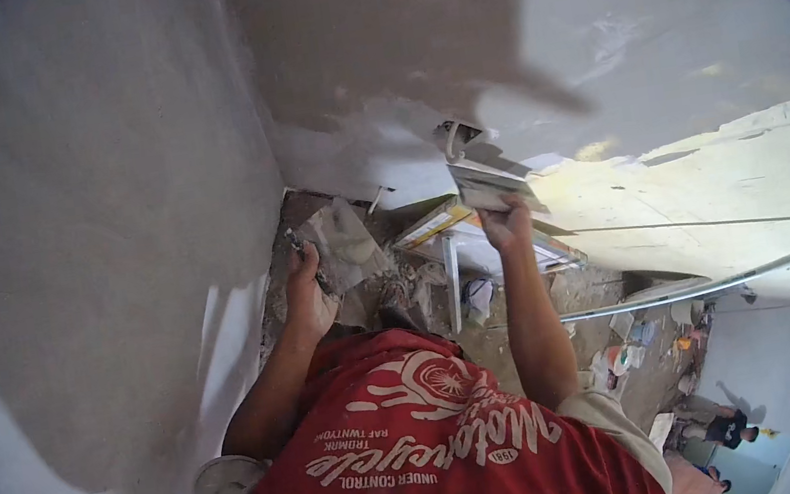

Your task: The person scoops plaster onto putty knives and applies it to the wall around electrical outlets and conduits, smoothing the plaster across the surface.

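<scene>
My right hand [508, 223] is raised to the wall in front, its fingers closed around a plastering trowel with a wide flat grey blade [491, 187]. The blade is beside a dark hole [466, 133] in the wall, where a bent white pipe [452, 142] sticks out. Lower and to the left, my left hand [309, 294] is closed around something dark, whose tip shows above the thumb. A pale grey square sheet [342, 242] appears just to the right of that hand. I cannot tell whether the hand holds it.
Walls meet in a corner at left; the front wall [366, 39] has darker patches. A yellow-edged board [427, 225] leans below the trowel, near a white upright strip [453, 284]. A long thin rail [704, 289] crosses at right. Rubble [623, 356] litters the floor. Two people [728, 427] are far right.
</scene>
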